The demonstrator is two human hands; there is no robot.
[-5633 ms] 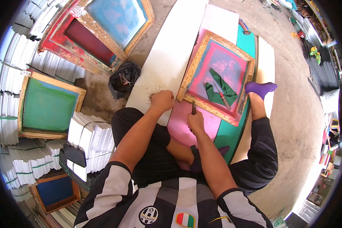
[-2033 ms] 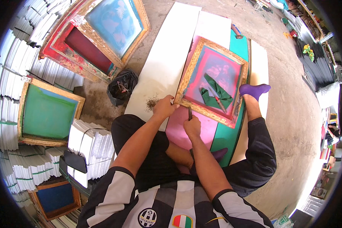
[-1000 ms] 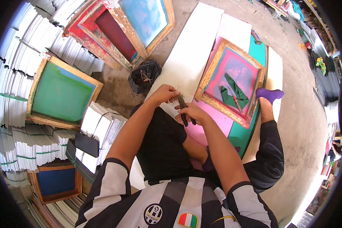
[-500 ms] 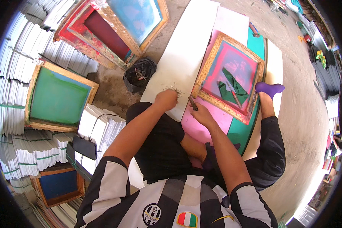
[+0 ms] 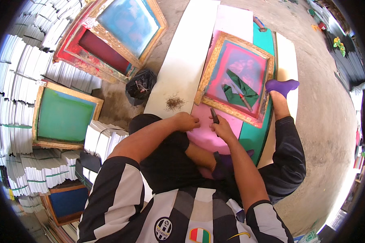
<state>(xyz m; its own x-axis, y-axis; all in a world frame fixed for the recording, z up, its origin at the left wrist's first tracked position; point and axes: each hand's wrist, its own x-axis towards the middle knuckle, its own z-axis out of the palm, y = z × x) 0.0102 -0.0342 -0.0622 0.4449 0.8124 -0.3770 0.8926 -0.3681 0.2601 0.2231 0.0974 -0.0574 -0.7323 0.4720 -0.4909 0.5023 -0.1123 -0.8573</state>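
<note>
My right hand (image 5: 222, 127) is closed around a short, dark hand tool (image 5: 214, 116), its end pointing away from me; its exact kind is too small to tell. My left hand (image 5: 185, 121) hovers over the edge of the pink board (image 5: 205, 133), fingertips pinched together; whether anything is between them does not show. A small heap of thin, bent, brownish metal bits (image 5: 174, 103) lies on the white board (image 5: 186, 52) just beyond that hand. Past my right hand rests a wooden screen frame (image 5: 233, 111) with pink-edged mesh, bearing folded green cloth (image 5: 245, 84) and a red-handled tool (image 5: 245, 102).
A black plastic bag (image 5: 140, 87) stands left of the white board. More wooden screen frames (image 5: 67, 115) lean at the left, before bundled white stacks (image 5: 20, 95). My purple-socked foot (image 5: 284, 86) is right of the pink-mesh frame. A phone-like black slab (image 5: 90, 162) lies at left.
My left hand has moved from beside the metal bits toward me and to the right, uncovering the heap. My right hand keeps the dark tool; the whole view has shifted slightly.
</note>
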